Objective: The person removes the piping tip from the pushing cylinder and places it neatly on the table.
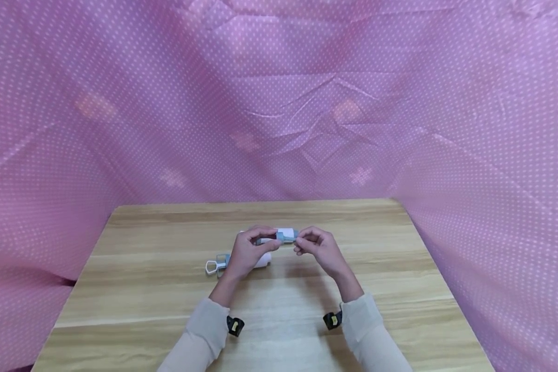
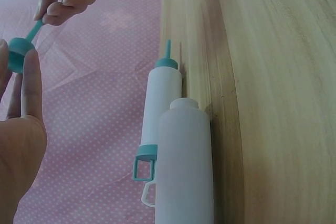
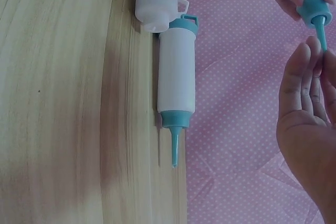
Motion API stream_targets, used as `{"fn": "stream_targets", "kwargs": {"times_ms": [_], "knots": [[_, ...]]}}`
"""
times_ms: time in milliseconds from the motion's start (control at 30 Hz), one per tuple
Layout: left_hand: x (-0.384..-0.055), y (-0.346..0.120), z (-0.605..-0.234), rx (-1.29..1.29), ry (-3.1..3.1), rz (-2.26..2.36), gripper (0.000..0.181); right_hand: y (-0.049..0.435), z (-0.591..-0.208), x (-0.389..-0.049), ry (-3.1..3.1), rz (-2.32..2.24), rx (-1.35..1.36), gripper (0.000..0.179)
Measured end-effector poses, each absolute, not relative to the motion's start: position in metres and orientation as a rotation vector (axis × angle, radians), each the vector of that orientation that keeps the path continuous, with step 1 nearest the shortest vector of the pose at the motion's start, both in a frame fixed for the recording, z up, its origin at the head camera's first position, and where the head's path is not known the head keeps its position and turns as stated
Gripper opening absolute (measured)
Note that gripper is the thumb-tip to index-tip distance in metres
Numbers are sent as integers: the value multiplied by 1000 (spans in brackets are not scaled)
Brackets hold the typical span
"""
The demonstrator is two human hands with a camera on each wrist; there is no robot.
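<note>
Leftmost on the wood-grain table (image 1: 135, 305): white loop handle (image 1: 211, 267) and teal end bracket (image 1: 221, 262), at the rear of the near bottle (image 2: 184, 156). That bottle is white, syringe-like, lying on its side; its neck, pointing to the person's right, is bare. Next, left hand (image 1: 251, 250), above that bottle and partly hiding it in the head view: thumb and fingers pinch the wide collar of a loose teal nozzle cap (image 3: 315, 8). Cap is in the air between the two hands, touching neither bottle. Behind it lies the far bottle (image 3: 177, 69), same type, also on its side, nozzle (image 3: 175, 142) on its front end, teal bracket on its rear. Rightmost, right hand (image 1: 320, 250): fingertips grip the thin stem end of the same cap.

Progress, my read: far bottle looks complete, handle end and nozzle end both fitted. Near bottle looks about half there: handle end on, front open. Left over: the cap in hand and that bare neck, not joined. Can't tell whether cap and stem are one piece or two.
</note>
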State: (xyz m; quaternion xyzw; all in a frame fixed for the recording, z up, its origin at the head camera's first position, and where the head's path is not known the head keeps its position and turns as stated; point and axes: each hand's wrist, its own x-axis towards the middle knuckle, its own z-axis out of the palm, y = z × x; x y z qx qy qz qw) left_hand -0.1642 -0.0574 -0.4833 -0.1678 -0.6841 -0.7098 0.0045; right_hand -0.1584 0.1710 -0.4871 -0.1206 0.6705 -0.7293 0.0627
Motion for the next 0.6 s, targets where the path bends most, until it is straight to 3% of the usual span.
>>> {"fn": "stream_targets", "kwargs": {"times_ms": [333,600], "knots": [[-156,-57,-468,-551,-2177,-2167,28,170,-486,-159,2036,-2193,-366,8],[-164,-54,-483,-594,-2086,-2253,27,167,-482,-160,2048,-2183,-455,6]]}}
